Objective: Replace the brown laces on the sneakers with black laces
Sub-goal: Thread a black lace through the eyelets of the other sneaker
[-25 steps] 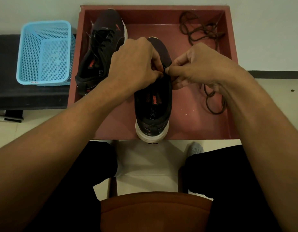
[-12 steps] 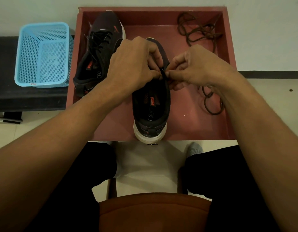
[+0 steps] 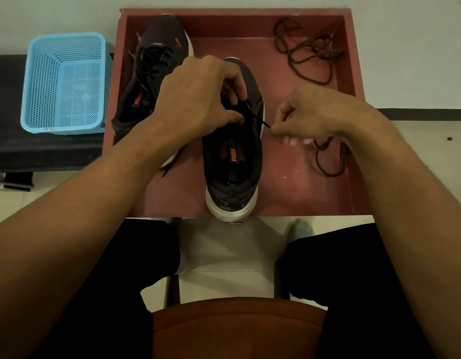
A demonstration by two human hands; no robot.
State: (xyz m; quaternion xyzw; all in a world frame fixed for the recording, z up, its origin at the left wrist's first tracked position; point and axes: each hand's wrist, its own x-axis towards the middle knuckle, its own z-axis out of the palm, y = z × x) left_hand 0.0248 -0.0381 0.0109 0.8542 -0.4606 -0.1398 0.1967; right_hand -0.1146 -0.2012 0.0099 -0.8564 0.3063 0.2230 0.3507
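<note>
Pinching the thin black lace taut with right hand, centre right; left hand curled, nipping it at the dark mesh sneaker, mid-frame. Ropy brown laces tangled upper right in the smooth red tray.

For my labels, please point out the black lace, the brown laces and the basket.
black lace (image 3: 260,121): head view, taut stretch.
brown laces (image 3: 320,47): head view, far tangle.
basket (image 3: 40,79): head view, left wall.

Bare tray floor right of near sneaker; second sneaker (left) and brown laces block elsewhere.
</note>
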